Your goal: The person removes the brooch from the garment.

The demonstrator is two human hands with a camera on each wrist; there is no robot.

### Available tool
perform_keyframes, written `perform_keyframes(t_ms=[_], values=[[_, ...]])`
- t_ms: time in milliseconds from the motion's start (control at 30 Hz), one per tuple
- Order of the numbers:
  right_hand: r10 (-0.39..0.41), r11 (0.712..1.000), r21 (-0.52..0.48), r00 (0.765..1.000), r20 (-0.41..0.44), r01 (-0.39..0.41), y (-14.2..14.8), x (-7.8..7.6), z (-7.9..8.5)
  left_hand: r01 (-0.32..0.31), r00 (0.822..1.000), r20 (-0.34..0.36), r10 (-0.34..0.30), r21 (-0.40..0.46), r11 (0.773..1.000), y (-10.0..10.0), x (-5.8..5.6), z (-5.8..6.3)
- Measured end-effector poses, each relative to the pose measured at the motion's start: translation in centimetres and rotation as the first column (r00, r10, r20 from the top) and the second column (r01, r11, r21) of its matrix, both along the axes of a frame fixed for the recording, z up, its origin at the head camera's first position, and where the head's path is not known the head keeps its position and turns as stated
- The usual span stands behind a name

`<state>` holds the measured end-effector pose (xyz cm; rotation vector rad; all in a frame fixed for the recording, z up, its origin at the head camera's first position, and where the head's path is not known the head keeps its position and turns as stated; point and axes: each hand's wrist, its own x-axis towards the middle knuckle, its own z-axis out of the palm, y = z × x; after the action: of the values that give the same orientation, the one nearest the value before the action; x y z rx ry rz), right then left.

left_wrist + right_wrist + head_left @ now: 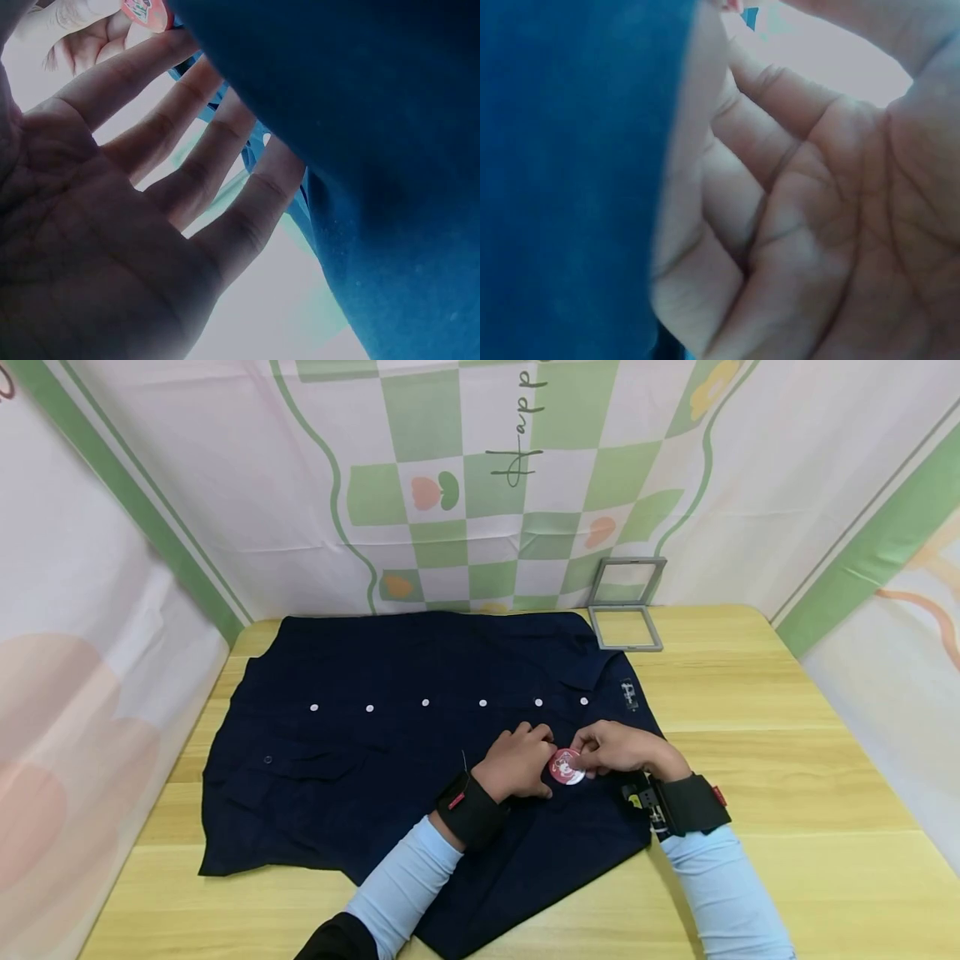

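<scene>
One red badge (566, 767) is pinched in my right hand (621, 748); just beside it, my left hand (517, 762) spreads, apparently touching the navy shirt (420, 664).

Here's the round red badge (566, 765), pale figure on its face, sitting between your left hand (517, 762) and right hand (618, 747), your right pinching its edge! Beneath you, the navy shirt (405, 735) lies spread sideways: white buttons in a row beyond your left hand, collar beyond your right.
</scene>
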<state>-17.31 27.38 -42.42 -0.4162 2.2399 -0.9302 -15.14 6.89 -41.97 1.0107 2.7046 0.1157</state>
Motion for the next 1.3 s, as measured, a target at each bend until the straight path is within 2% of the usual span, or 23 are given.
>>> perform_keyframes(t_ms=[567, 1300], values=[[-0.008, 1.000, -0.023, 1.000, 0.028, 0.008, 0.43, 0.21, 0.26, -0.011, 0.999, 0.035, 0.012, -0.019, 1.000, 0.04, -0.09, -0.04], [0.007, 0.998, -0.059, 0.999, 0.042, -0.005, 0.82, 0.35, 0.78, -0.018, 0.999, 0.041, 0.019, -0.020, 1.000, 0.02, -0.07, 0.14]])
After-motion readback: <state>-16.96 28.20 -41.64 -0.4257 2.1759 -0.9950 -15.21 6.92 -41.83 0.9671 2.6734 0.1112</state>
